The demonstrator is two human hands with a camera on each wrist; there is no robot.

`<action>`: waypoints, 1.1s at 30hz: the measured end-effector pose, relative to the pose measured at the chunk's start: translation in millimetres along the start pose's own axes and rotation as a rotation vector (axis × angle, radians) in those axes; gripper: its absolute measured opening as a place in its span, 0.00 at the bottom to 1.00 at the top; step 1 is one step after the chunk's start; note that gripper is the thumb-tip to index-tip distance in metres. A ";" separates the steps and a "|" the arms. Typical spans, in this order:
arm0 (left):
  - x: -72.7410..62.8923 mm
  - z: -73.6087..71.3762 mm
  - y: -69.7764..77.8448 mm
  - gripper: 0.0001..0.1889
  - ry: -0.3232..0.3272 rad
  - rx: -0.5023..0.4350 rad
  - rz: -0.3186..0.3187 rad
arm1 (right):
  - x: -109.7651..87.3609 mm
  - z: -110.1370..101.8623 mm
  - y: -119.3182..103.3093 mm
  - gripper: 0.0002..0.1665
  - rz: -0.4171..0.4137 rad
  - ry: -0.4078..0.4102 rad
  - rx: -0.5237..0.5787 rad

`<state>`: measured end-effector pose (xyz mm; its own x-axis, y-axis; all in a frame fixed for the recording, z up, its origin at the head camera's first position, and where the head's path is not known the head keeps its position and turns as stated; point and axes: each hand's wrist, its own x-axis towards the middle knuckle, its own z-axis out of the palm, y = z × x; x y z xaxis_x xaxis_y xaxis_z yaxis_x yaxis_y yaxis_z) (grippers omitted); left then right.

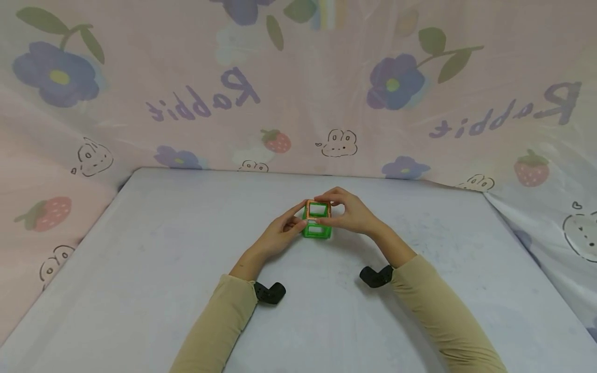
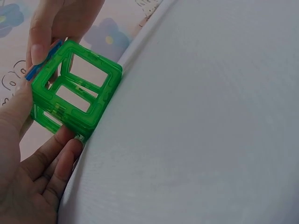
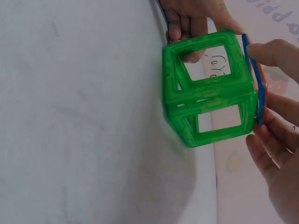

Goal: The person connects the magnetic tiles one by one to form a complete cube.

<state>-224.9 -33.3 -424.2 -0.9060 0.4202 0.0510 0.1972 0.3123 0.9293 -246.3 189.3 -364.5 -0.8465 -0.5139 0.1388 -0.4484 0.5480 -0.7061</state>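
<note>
A cube of see-through green magnetic tiles (image 1: 317,236) rests on the table, its open square frames showing in both wrist views. On top lies an orange square magnetic tile (image 1: 329,210); in the right wrist view it shows edge-on, with a blue edge (image 3: 256,77) against the cube. My left hand (image 1: 276,238) holds the cube from the left, fingertips low on its side and thumb up near the top tile. From the right, my right hand (image 1: 353,212) pinches the orange tile by its edges between thumb and fingers, right at the cube's top.
The cube stands on a white-covered table (image 1: 322,321). Behind it hangs a pink curtain (image 1: 308,93) printed with flowers, strawberries and rabbits. A black wrist mount (image 1: 271,293) juts from the left sleeve, another black mount (image 1: 375,277) from the right sleeve.
</note>
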 end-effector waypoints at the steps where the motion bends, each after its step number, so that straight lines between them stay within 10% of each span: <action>1: 0.0 -0.2 0.0 0.29 -0.003 0.001 0.004 | -0.1 0.3 0.4 0.31 0.000 -0.002 -0.001; 16: -1.1 -0.5 2.4 0.30 -0.011 0.009 0.038 | -0.3 -0.3 2.6 0.31 0.026 -0.041 0.008; 24: -16.0 -5.9 36.1 0.29 -0.038 0.015 0.046 | -1.4 -4.9 4.7 0.32 0.015 -0.078 0.016; 33: -18.1 -7.7 39.9 0.29 -0.036 0.020 0.044 | -2.4 -6.7 6.4 0.32 0.069 -0.102 0.064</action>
<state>-203.5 -35.0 -385.2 -0.8824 0.4640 0.0784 0.2446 0.3098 0.9188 -249.0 198.4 -364.6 -0.8398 -0.5425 0.0197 -0.3685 0.5429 -0.7546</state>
